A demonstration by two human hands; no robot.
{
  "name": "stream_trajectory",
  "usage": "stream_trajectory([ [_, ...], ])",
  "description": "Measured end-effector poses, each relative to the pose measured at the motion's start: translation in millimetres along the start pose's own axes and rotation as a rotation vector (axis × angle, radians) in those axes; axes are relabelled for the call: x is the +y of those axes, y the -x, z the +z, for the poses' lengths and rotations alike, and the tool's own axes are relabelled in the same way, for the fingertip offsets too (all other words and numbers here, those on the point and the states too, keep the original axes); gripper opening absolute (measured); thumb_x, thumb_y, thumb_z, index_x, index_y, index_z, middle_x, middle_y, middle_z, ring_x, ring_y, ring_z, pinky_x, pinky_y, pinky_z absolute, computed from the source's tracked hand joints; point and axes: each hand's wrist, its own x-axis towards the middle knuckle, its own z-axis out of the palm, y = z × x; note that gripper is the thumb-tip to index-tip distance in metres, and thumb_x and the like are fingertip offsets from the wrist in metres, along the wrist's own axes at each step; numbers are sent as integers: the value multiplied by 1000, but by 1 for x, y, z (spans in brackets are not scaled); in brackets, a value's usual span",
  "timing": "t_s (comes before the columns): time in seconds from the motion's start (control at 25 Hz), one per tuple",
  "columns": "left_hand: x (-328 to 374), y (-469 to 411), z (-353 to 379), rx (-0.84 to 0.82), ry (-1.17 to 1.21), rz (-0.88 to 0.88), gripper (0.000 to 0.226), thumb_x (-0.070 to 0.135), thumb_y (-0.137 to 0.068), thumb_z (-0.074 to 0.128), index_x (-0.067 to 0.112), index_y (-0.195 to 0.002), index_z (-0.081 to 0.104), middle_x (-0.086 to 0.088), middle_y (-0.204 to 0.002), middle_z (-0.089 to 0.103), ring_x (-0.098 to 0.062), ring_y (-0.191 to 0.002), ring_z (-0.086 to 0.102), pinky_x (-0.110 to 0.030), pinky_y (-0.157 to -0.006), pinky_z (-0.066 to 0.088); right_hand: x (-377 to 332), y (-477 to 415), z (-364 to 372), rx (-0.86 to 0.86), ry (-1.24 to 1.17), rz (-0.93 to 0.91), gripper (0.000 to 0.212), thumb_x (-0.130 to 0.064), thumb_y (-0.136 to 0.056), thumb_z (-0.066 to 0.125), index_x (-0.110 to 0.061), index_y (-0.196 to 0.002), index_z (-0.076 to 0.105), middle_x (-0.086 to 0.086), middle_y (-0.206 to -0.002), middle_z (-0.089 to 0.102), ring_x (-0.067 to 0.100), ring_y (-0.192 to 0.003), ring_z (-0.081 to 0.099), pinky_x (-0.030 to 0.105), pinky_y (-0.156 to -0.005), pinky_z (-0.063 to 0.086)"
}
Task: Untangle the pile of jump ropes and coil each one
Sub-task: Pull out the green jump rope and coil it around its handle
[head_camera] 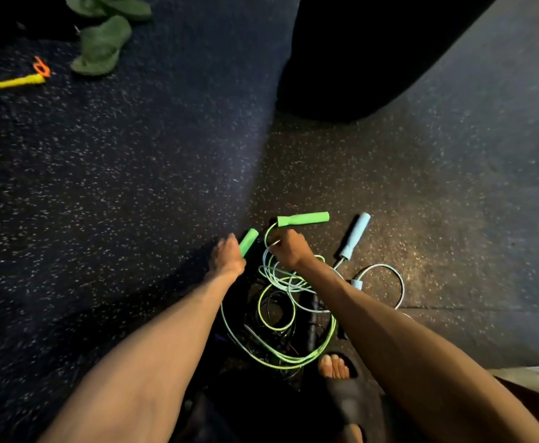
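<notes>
1. Tangled pile of jump ropes (281,314) low in the frame, just right of centre, on the speckled floor (134,187): green cord (276,359) looping widest, pale blue cord (393,282) arcing off to the right, thin dark cords (271,306) buried underneath.
2. Two green handles: one (248,242) clamped in the left hand (226,255), the other (303,219) lying loose just above the right hand (289,251).
3. Right hand closed, pinching cord near that loose handle; hard to tell whether green alone or green and blue together.
4. Blue handle (355,235) resting to the right, untouched.
5. Sandalled foot (338,375) at the bottom edge, touching or just beside the green loop.
6. Further out, upper left: green slippers (102,46) and a yellow rope end with an orange clip (42,67), well apart from the pile.
7. Likely risks: pulling the green handles apart while loops cross the blue and dark cords, cinching a knot tighter; dragging the whole pile rather than freeing one rope; snagging the green loop under the foot.
</notes>
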Motion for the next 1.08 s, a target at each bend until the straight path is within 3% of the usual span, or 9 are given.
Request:
stream_trajectory([
  [0.12,-5,-4,-1,-56,216,-96,30,15,-82,71,4,-109,65,-19,-115,66,-33,-104,64,-36,-84,51,-11,8,11,6,48,-88,16,-11,-86,59,1,-93,68,25,-103,69,45,-100,60,41,-81,45],
  [0.28,9,-1,-43,-84,1095,-332,19,5,-86,66,-3,-101,59,-23,-97,65,-23,-64,61,-21,-39,49,-26,27,13,36,-36,-179,31,-26,-95,58,0,-83,68,24,-89,69,36,-87,61,38,-73,41],
  [0.48,24,28,-100,-40,1458,-299,18,-4,-88,61,3,-96,46,-23,-92,57,-24,-66,58,-27,-39,53,-57,52,-16,34,-148,-114,31,-23,-100,50,-1,-85,66,16,-76,67,32,-72,63,34,-65,46],
  [0.6,33,57,-121,-32,1255,-229,17,-3,-93,51,3,-108,44,-23,-96,54,-27,-62,56,-30,-41,54,-78,73,-45,67,-175,-150,37,-20,-103,43,-1,-81,67,9,-65,64,23,-59,60,27,-60,45],
  [0.68,37,74,-134,70,838,-29,44,-5,-89,48,11,-129,48,-21,-114,55,-31,-82,61,-35,-61,56,-92,89,-68,88,-106,-187,38,-22,-103,43,-5,-82,70,9,-76,68,24,-71,63,28,-66,42],
  [0.76,44,97,-149,153,540,314,49,-9,-82,53,13,-125,60,-17,-122,58,-29,-105,58,-29,-84,47,-104,104,-92,105,-65,-218,37,-22,-103,44,-6,-84,72,15,-87,72,30,-84,67,33,-76,48],
  [0.88,54,129,-170,233,418,617,29,-1,-82,67,8,-109,69,-11,-109,70,-22,-101,62,-27,-89,45,-119,129,-124,154,8,-262,34,-24,-101,48,-4,-88,72,21,-90,71,33,-88,67,39,-77,49],
  [0.96,60,150,-181,325,423,642,16,7,-83,70,5,-99,69,-12,-95,72,-19,-86,62,-37,-83,48,-124,152,-142,207,15,-284,33,-30,-99,53,-4,-88,69,22,-92,71,34,-88,65,36,-71,45],
  [1.08,67,172,-194,409,453,498,16,15,-87,67,3,-97,65,-18,-95,69,-29,-87,63,-35,-75,43,-117,182,-165,292,37,-285,25,-28,-96,57,-4,-96,64,23,-97,70,37,-94,65,33,-70,38],
])
